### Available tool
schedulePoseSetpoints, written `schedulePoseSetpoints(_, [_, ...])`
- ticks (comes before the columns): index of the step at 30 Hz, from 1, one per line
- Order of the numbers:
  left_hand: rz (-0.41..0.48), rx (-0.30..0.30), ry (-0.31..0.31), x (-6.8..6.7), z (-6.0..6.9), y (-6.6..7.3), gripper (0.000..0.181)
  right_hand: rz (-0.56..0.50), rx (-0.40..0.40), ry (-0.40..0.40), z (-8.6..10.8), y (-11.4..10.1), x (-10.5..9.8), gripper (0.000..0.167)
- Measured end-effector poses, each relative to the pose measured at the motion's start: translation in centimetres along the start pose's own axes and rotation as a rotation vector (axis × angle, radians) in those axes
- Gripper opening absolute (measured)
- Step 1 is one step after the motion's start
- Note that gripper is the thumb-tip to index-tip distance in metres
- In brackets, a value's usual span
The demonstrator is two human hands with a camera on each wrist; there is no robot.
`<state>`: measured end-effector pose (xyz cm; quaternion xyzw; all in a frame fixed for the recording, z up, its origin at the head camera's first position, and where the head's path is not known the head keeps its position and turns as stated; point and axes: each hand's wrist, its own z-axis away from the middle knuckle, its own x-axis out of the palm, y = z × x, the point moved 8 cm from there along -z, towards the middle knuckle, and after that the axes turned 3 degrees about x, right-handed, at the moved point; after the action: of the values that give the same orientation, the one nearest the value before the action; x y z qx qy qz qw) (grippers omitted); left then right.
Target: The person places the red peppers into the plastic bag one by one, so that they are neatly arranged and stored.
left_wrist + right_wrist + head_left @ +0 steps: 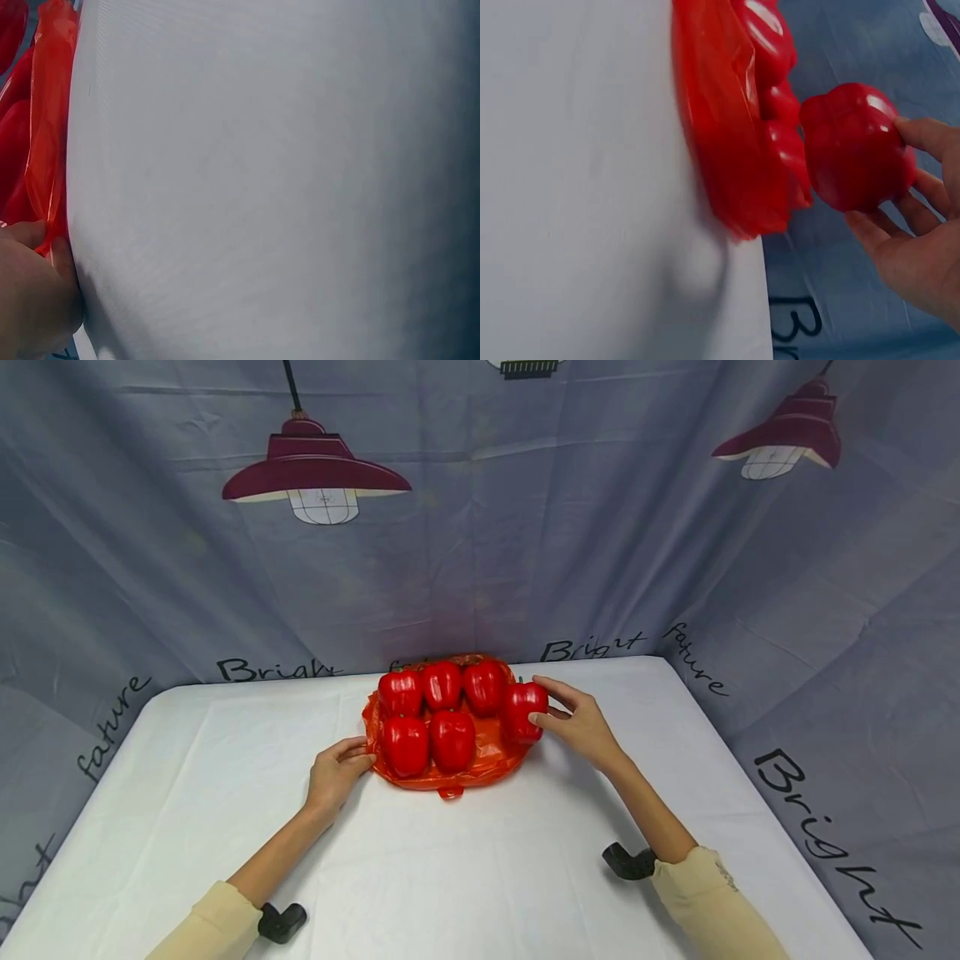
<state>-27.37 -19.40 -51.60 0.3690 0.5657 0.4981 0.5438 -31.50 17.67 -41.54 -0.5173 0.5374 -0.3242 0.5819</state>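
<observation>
Several glossy red bell peppers sit in two rows on an orange-red plastic bag spread on the table. My right hand grips another red bell pepper between thumb and fingers at the bag's right edge. In the right wrist view this pepper is held apart from the bag and the other peppers. At the bag's left edge, my left hand pinches the plastic between thumb and fingers, as the left wrist view shows.
A white-covered table carries everything. Behind it hangs a grey-blue curtain printed with lamps and lettering. A black wrist-worn piece juts out by the left cuff, and a similar black piece by the right cuff.
</observation>
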Motion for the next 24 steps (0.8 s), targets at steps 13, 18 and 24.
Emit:
schedulePoseSetpoints(13, [-0.005,-0.003,0.002,0.0,-0.1,0.0,0.039,-0.005,0.063,-0.088,-1.7,1.8,3.3,0.058])
schedulePoseSetpoints(18, [0.0,-0.002,0.0,0.0,0.1,0.0,0.039,0.01,0.086,-0.105,-1.8,2.3,3.9,0.058])
schedulePoseSetpoints(24, [0.0,-0.003,-0.004,0.0,0.1,0.1,0.039,0.013,0.096,-0.125,-1.8,2.5,4.3,0.058])
